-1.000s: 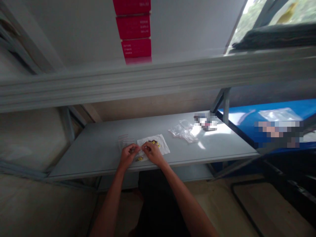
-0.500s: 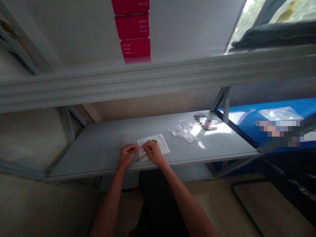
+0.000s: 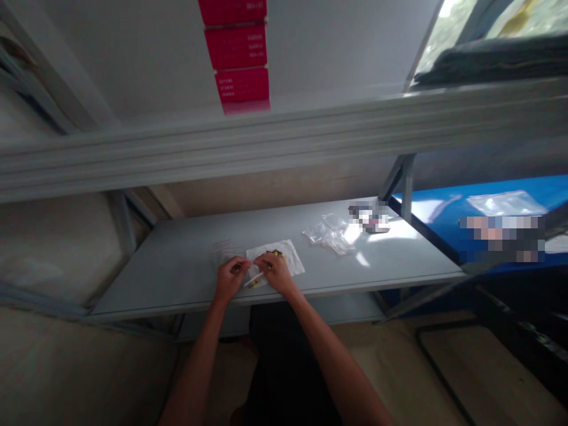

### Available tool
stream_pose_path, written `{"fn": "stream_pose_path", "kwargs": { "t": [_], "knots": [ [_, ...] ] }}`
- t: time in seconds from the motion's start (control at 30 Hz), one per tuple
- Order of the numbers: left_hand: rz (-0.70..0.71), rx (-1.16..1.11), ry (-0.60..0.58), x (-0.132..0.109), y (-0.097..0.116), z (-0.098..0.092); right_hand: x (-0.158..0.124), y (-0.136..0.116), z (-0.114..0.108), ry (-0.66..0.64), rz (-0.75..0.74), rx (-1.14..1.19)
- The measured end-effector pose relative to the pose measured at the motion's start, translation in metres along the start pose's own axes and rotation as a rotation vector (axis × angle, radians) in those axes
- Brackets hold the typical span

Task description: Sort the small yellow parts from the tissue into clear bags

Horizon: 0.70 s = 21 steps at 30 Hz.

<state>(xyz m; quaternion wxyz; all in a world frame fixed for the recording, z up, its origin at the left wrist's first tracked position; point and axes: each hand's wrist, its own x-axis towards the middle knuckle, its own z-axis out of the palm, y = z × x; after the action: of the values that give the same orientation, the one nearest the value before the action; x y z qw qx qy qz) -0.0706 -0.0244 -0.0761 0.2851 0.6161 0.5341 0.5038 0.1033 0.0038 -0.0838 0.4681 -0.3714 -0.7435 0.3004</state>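
Note:
My left hand (image 3: 229, 277) and my right hand (image 3: 276, 273) meet over the near edge of the grey shelf, fingertips pinched close together. Between them hangs a small clear plastic bag (image 3: 252, 277), its top edge in my fingers. Something small and yellow shows at the bag's lower end. Under and beyond my right hand lies a white crumpled sheet or pouch (image 3: 293, 260). Small yellow and dark pieces (image 3: 277, 253) rest on it, partly covered by that hand. Flat clear zip bags (image 3: 222, 248) lie just behind my left hand.
More clear plastic bags (image 3: 331, 236) lie to the right on the grey shelf (image 3: 177, 266), near a blurred-out item (image 3: 370, 217). Overhead runs a wide ledge (image 3: 177, 154) with red boxes (image 3: 242, 83) above. A blue surface (image 3: 435, 207) stands beyond the right-hand frame.
Both hands stay in nearly the same place, with the fingertips slightly shifted. The small bag between them has turned a little, and a bright streak now shows along it.

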Motion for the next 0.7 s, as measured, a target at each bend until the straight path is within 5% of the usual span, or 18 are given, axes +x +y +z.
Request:
{"fn": "stream_pose_path", "kwargs": {
  "t": [0.3,0.57,0.7],
  "knots": [
    [0.167,0.238,0.06,0.0,0.012,-0.006,0.001,0.0,0.003,-0.025,0.042,0.026],
    [-0.051,-0.116,0.133,0.002,0.041,-0.067,-0.002,0.0,0.003,0.231,0.131,0.042],
    [-0.118,-0.001,0.088,0.012,0.025,-0.089,-0.002,0.0,0.003,0.248,0.119,0.02]
  ]
}}
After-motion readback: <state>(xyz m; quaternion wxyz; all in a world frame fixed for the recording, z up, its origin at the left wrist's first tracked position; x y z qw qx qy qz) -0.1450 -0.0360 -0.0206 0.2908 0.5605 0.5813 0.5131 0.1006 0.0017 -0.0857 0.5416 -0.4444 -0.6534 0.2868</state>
